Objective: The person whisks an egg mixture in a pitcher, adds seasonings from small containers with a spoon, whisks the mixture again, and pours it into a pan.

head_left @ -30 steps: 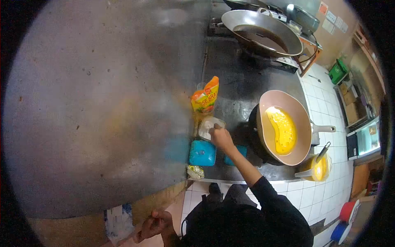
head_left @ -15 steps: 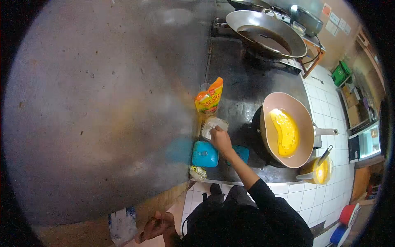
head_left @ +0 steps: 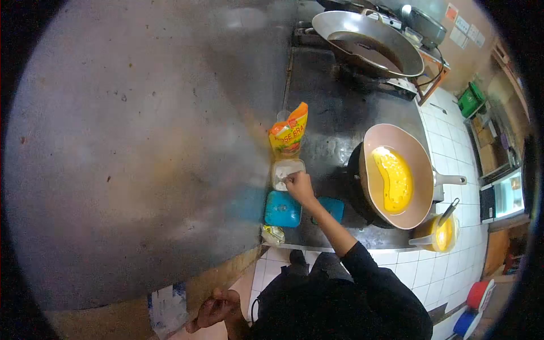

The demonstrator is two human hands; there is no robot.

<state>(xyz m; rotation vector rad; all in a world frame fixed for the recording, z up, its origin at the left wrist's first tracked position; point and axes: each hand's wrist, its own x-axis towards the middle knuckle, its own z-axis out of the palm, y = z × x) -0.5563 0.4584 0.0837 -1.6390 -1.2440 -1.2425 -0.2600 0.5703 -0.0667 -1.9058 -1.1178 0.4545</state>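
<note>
At seven o'clock, the left hand (head_left: 216,307) is half curled; whether it grips anything I cannot tell. Near the centre stands an open tub of white powder (head_left: 287,168), with an orange-and-yellow pouch (head_left: 290,135) at its twelve. Over the tub, well apart from the other, the right hand (head_left: 300,186) looks bunched, its fingertips too small to judge; a careless wrist could spill powder or topple the pouch. Egg-like liquid (head_left: 395,180) in the frying pan (head_left: 386,136) might scorch if heat goes unwatched; bumping the handle (head_left: 452,179), jutting toward three, could swing the pan. The jug (head_left: 424,229), at the pan's five, could tip over the counter's edge. The grey metal panel (head_left: 147,147) limits movement toward nine; the dark counter (head_left: 326,113) gives room toward one.
</note>
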